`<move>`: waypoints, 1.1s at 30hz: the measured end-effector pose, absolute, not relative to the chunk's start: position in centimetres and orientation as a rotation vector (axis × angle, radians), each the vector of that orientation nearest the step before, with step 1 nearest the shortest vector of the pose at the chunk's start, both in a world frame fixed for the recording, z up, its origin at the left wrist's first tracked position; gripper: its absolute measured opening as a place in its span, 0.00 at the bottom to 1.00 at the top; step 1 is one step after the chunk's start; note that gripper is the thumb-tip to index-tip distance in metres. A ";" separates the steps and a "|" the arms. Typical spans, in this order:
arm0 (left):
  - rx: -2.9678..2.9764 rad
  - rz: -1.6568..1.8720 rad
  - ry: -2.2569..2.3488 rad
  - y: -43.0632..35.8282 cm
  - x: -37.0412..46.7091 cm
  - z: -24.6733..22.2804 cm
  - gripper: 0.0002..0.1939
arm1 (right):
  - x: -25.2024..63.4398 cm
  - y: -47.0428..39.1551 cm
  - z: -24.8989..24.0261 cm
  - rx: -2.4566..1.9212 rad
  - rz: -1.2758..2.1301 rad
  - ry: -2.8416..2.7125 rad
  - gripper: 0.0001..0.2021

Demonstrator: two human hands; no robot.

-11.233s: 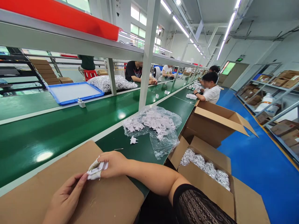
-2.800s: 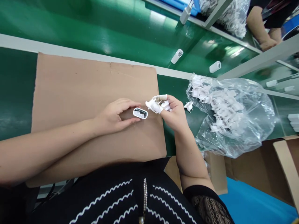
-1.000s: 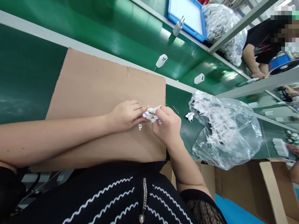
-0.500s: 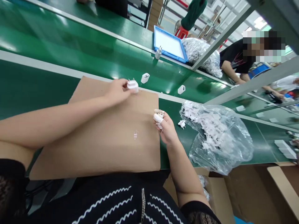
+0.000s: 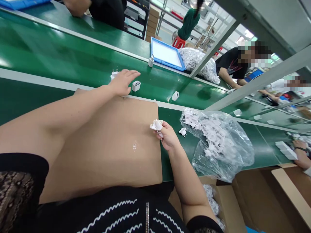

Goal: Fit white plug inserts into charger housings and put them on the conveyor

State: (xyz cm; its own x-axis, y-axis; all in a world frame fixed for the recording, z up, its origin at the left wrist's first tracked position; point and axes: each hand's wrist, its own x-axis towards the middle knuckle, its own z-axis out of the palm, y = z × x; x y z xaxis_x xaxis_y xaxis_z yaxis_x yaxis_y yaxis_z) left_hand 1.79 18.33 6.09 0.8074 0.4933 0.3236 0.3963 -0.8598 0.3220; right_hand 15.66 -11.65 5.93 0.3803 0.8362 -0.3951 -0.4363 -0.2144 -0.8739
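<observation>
My left hand reaches over the green belt with its fingers stretched out and nothing in them. Just behind it stands a white charger with prongs up, partly covered by the hand. Near the fingertips, apart from them, sits another white charger with its ports showing. Over the right edge of the cardboard sheet, my right hand is closed on white plug adapters; how many is hidden. A loose plug adapter lies to the right of that hand.
A clear plastic bag full of plug adapters lies on the right. More chargers stand on the belt. Across it are a blue tray and a filled bag. A metal post slants overhead. Co-workers sit beyond; cardboard boxes stand below right.
My left hand has set its charger on the belt and opened, moving away from it. The right hand still holds the plug adapters. The camera view has shifted slightly.
</observation>
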 end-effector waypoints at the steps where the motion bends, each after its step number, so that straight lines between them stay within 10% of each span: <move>1: 2.774 0.437 0.646 18.7 2.6 6.2 0.41 | 15.8 -11.6 5.9 -1.311 1.244 -0.373 0.21; 6: 2.717 0.054 0.810 20.2 5.1 7.1 0.32 | 16.2 -11.5 6.2 -1.206 1.359 -0.285 0.19; 15: 2.718 0.371 0.647 7.4 1.1 8.4 0.26 | 16.0 -11.9 6.7 -1.252 1.318 -0.343 0.14; 33: 2.176 0.687 0.441 -1.4 -2.7 2.5 0.16 | 13.5 -13.0 5.0 -1.602 0.294 -1.425 0.11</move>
State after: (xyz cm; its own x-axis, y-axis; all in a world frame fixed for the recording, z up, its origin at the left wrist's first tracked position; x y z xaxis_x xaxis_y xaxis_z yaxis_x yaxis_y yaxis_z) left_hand -2.65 -1.36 2.50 0.7923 0.5150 0.3272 0.0838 -0.6229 0.7778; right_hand 13.50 -13.04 4.99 0.2953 0.8726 0.3892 0.6471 0.1170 -0.7534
